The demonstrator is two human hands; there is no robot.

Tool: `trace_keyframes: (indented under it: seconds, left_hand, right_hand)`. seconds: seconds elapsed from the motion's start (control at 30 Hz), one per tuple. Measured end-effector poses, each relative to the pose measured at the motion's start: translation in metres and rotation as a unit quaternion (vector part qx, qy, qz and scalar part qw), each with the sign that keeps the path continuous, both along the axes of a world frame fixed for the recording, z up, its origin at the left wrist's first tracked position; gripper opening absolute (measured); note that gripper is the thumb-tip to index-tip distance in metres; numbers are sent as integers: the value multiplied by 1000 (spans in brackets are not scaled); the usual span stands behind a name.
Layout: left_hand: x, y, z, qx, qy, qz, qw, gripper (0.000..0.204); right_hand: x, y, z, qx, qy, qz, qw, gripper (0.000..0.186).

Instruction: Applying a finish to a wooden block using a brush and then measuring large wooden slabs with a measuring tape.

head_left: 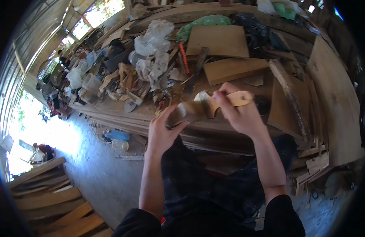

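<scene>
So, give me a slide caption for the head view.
Right hand gripping a yellow-handled brush, left hand holding a blurred brown item, at a cluttered wooden work surface.

Between the fingers of the left hand (160,129) and right hand (238,112), a wooden-handled brush (207,104) blocks passage. Beyond the left fingers, crumpled plastic bags (151,72) crowd the way; beyond the right ones, a board (237,70). Nearer the body than both, open air lies above dark trousers (190,177).
</scene>
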State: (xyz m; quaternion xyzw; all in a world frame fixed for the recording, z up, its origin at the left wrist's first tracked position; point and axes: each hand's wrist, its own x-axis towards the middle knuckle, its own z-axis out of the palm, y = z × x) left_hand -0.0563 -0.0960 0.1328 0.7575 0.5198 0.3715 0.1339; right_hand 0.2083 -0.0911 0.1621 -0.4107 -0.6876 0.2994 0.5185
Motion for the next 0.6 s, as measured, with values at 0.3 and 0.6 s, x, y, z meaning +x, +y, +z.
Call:
trace_keyframes:
  seconds: [0.3, 0.6]
  left_hand:
    - [-2, -9, -14, -8, -43, -2, 999, 53]
    - [-13, -10, -18, -34, -48, -3, 998, 54]
  right_hand:
    - [-13, -15, 2, 63, -125, -10, 990, 13]
    - [-20, -11, 8, -119, 165, 132, 970, 19]
